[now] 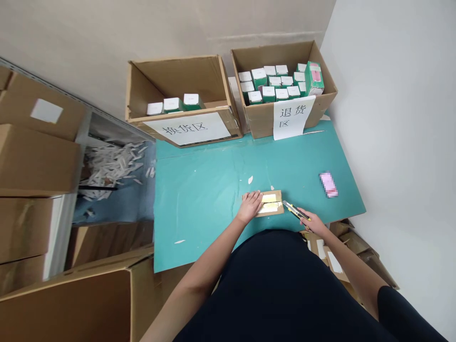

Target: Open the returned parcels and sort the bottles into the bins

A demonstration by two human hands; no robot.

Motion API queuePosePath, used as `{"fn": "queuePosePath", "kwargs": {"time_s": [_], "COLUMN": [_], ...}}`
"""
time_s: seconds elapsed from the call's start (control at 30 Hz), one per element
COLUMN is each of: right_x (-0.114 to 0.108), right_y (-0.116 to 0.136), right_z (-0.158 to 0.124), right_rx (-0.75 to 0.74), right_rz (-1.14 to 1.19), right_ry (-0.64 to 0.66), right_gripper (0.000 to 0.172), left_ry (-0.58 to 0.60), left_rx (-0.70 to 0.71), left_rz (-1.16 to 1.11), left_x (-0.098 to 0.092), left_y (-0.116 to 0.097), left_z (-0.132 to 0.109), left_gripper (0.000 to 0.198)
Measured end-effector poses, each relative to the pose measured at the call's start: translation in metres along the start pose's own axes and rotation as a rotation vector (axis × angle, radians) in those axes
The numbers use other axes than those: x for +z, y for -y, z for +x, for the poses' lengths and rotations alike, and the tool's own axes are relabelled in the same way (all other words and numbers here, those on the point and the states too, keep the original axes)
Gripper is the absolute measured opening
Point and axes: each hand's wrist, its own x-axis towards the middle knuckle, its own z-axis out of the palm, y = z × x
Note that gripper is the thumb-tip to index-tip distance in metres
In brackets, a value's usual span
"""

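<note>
A small flat brown cardboard parcel (pixel 272 211), its long axis crosswise at twelve o'clock on the teal bench (pixel 195 199), lies under the flat, open left hand (pixel 249 206), while the closed right hand (pixel 309 221) grips a yellow utility knife (pixel 295 211) just beside its right end.

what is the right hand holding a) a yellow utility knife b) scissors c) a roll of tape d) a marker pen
a, the right hand grips a yellow-and-black utility knife by its handle, its blade end pointing toward the small cardboard parcel under the left hand.
</note>
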Motion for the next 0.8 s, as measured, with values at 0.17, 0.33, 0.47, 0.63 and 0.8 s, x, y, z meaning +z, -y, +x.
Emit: {"fn": "queuePosePath", "kwargs": {"time_s": [0.17,0.33,0.47,0.63,0.8], "right_x": [0.012,0.025,0.033,0.033,0.036], "right_y": [-0.012,-0.030,-0.041,-0.043,-0.044], "right_z": [-0.004,-0.012,-0.019,-0.022,-0.021], "right_rx": [0.012,0.000,-0.006,-0.048,-0.118], "right_rz": [0.065,0.096,0.070,0.103,0.432], "right_ry": [-0.045,-0.075,-0.044,-0.120,-0.327], "right_gripper": [0.076,0.078,0.077,0.078,0.068], "left_ry": [-0.001,0.005,-0.003,-0.023,-0.017], "left_rx": [-0.006,-0.004,-0.003,-0.010,-0.025], "left_rz": [0.008,0.013,0.017,-0.033,-0.079], "left_x": [-0.002,-0.003,-0.002,-0.004,-0.011], "left_y": [-0.001,-0.002,-0.003,-0.003,-0.003], "left_z": [0.001,0.001,0.002,0.004,0.005], "left_gripper": [0.042,0.042,0.041,0.041,0.040]}}
